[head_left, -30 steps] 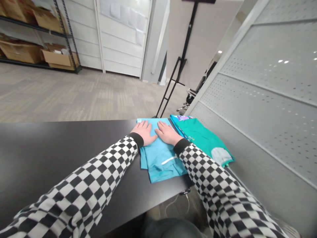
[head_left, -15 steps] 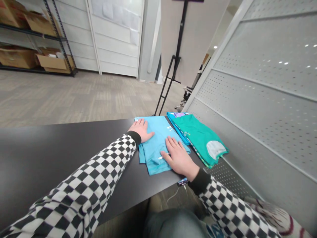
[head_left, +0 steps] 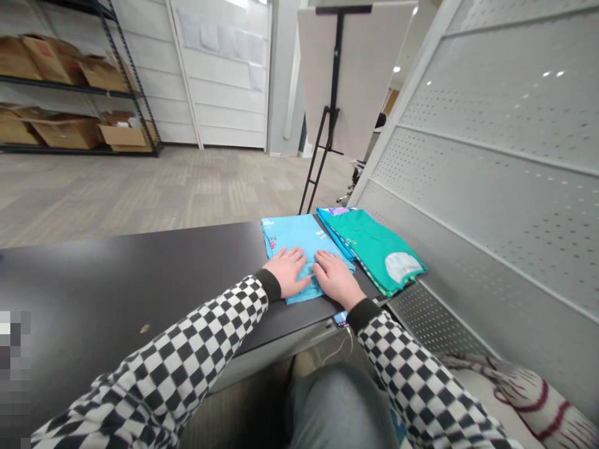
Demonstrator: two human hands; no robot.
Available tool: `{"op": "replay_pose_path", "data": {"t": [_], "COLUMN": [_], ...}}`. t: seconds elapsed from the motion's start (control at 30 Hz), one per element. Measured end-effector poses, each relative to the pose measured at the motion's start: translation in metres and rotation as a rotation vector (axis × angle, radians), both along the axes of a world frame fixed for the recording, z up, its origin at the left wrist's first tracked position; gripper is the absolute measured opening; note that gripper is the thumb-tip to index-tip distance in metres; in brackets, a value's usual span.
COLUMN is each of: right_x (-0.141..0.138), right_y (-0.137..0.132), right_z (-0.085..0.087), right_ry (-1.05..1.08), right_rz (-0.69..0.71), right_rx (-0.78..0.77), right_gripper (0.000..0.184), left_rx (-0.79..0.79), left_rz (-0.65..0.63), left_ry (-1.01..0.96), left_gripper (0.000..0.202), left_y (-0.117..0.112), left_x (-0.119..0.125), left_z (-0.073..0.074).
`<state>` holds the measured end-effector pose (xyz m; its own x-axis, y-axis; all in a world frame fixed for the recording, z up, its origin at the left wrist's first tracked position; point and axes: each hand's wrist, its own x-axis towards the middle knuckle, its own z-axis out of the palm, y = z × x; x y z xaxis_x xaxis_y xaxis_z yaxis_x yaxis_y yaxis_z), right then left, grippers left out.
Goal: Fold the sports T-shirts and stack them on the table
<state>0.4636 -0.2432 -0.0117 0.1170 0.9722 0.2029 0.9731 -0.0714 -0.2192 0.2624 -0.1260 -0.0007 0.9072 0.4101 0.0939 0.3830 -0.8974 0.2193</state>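
Note:
A light blue garment [head_left: 297, 232], folded into a flat shape with small white prints, lies on the dark table near its right end. My left hand [head_left: 289, 272] rests flat on its near left part, fingers stretched out. Beside it, my right hand [head_left: 337, 279] lies flat on the near right part, fingers extended. Both palms cover some of the cloth's near portion. Just to the right is a stack of folded clothes, with a green garment [head_left: 369, 240] bearing a white patch on top and blue cloth beneath.
The dark table [head_left: 196, 259] stretches to the left. A phone [head_left: 341, 318] with a white cable sits at its front edge. Grey perforated panels [head_left: 491, 156] stand on the right. Behind are an easel-like stand [head_left: 333, 87] and a shelf with cardboard boxes [head_left: 70, 131].
My left hand has slid from the garment's far left corner toward me, close to my right hand. The garment's near edge looks tidier and folded under. The camera view has shifted slightly.

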Motion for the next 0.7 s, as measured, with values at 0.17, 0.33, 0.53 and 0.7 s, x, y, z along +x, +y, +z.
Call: {"op": "replay_pose_path", "data": {"t": [0.17,0.33,0.53,0.7], "right_x": [-0.006,-0.006,-0.012,-0.078], "right_y": [-0.003,-0.001,-0.011,-0.022], "right_z": [0.003,0.012,0.036,0.016], "right_ry": [-0.031,-0.137,-0.126,0.223], "right_rz": [0.004,0.017,0.029,0.199], "right_rx": [0.028,-0.14,-0.302,0.026], "right_gripper": [0.057,0.066,0.069,0.065], "left_rx": [-0.028,0.013,-0.065,-0.215], "left_rz": [0.029,0.03,0.001,0.216], "left_ry": [-0.022,-0.07,-0.145,-0.282], "left_gripper": [0.081,0.088,0.065,0.03], "left_y": [-0.073,-0.126,-0.178,-0.191], "left_x": [-0.04,-0.096,-0.212,-0.295], "left_z": [-0.007,-0.014,-0.022,-0.062]}}
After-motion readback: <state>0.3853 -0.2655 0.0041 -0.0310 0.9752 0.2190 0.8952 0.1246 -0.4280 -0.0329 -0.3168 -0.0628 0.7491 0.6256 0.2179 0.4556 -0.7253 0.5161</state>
